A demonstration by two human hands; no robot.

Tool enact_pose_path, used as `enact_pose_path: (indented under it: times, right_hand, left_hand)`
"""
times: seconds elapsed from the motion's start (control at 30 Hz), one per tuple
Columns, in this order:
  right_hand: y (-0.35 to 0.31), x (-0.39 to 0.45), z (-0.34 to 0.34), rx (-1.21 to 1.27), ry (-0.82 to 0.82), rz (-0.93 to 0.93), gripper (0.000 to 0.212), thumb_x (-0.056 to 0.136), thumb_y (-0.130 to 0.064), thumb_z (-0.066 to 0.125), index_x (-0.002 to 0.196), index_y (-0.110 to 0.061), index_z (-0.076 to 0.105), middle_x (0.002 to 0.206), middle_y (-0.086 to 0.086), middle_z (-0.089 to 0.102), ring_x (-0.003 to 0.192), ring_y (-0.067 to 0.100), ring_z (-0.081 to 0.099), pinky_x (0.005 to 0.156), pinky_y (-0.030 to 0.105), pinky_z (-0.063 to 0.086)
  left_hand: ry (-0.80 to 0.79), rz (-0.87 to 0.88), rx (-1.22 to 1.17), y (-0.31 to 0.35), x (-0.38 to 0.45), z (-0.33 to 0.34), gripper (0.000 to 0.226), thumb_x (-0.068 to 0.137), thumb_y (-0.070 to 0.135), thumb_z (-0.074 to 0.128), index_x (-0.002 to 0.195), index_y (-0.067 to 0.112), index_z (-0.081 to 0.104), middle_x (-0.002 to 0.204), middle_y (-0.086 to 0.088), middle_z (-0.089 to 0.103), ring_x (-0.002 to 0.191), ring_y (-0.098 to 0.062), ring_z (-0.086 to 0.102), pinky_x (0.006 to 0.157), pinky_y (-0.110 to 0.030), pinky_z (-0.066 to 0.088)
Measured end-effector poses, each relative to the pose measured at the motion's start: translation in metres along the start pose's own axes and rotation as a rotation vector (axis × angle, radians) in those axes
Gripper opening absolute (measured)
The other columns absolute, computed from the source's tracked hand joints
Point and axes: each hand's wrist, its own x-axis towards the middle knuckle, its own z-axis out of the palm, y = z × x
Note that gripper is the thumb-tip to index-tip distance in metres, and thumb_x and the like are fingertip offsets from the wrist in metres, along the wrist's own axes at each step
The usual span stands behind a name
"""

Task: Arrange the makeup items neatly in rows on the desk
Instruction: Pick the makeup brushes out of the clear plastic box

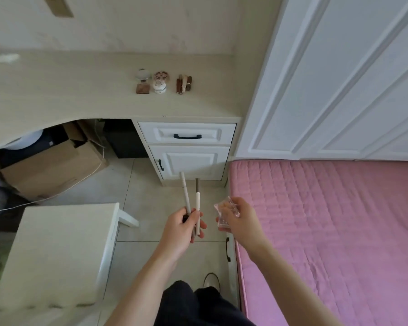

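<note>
Two slim makeup pencils (191, 203) were pinched in the left hand (181, 228) and a clear bottle (224, 214) gripped in the right hand (242, 220), low at centre frame, apparently being carried to the bench (80, 90), where placement beside the row of items (163, 82) at upper centre was judged to be needed next

bare forearms (292, 276), dark trousers (198, 304)

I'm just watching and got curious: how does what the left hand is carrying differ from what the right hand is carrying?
The left hand grips two slim pencils, long, opaque and whitish with darker ends; the right hand holds one clear container, short, blocky and see-through. The slim pencils stick out well past the fingers toward the desk; the clear container barely clears them. Both are held in the air over the floor, short of the desk.
</note>
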Motion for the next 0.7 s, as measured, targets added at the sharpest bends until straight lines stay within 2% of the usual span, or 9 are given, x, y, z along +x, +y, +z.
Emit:
enact_pose_path:
  times: [0.13,0.23,0.3,0.43,0.57,0.7]
  right_hand:
    - [-0.022,0.045,0.001,-0.043,0.017,-0.005,0.029,0.092,-0.011,0.056,0.120,-0.013,0.049,0.111,0.003,0.058,0.095,0.021,0.064,0.072,0.041,0.060]
    - [-0.038,0.078,0.006,0.027,0.018,0.023,0.026,0.091,-0.009,0.057,0.116,-0.012,0.051,0.111,0.010,0.060,0.091,0.023,0.065,0.064,0.035,0.060]
    - [-0.052,0.100,0.010,0.101,0.018,0.036,0.027,0.091,-0.010,0.058,0.117,-0.010,0.051,0.107,0.016,0.062,0.086,0.024,0.067,0.062,0.031,0.059]
    - [-0.085,0.148,0.024,0.194,0.024,0.048,0.026,0.093,-0.013,0.056,0.118,-0.008,0.054,0.090,0.012,0.062,0.075,0.018,0.063,0.059,0.025,0.053]
    - [-0.126,0.196,0.042,0.409,0.022,0.153,0.012,0.093,-0.010,0.052,0.098,-0.004,0.060,0.066,0.004,0.053,0.059,0.014,0.053,0.055,0.028,0.047]
    - [-0.164,0.243,0.061,0.554,0.078,0.238,0.011,0.086,-0.006,0.054,0.091,-0.008,0.063,0.061,0.003,0.052,0.053,0.015,0.049,0.047,0.026,0.040]
  left_hand:
    - [0.009,0.009,-0.005,0.027,0.039,0.003,0.018,0.099,0.021,0.048,0.099,0.010,0.062,0.076,-0.004,0.069,0.060,-0.013,0.060,0.047,-0.019,0.041]
    - [0.014,-0.003,-0.022,0.043,0.071,0.001,0.018,0.099,0.021,0.048,0.099,0.010,0.062,0.074,-0.003,0.069,0.060,-0.013,0.060,0.047,-0.019,0.041]
    - [0.013,-0.011,-0.038,0.055,0.094,-0.002,0.018,0.099,0.021,0.049,0.099,0.009,0.063,0.072,-0.003,0.069,0.060,-0.015,0.061,0.048,-0.021,0.040]
    - [-0.012,-0.005,-0.034,0.086,0.145,-0.016,0.018,0.099,0.021,0.049,0.099,0.008,0.062,0.075,-0.005,0.069,0.059,-0.015,0.061,0.050,-0.022,0.040]
    - [-0.044,0.033,-0.002,0.126,0.199,-0.037,0.018,0.100,0.019,0.048,0.098,0.008,0.062,0.073,-0.003,0.068,0.058,-0.013,0.060,0.050,-0.023,0.040]
    - [-0.082,0.054,0.043,0.162,0.252,-0.055,0.018,0.099,0.019,0.048,0.097,0.008,0.062,0.070,-0.002,0.067,0.056,-0.013,0.060,0.048,-0.023,0.039]
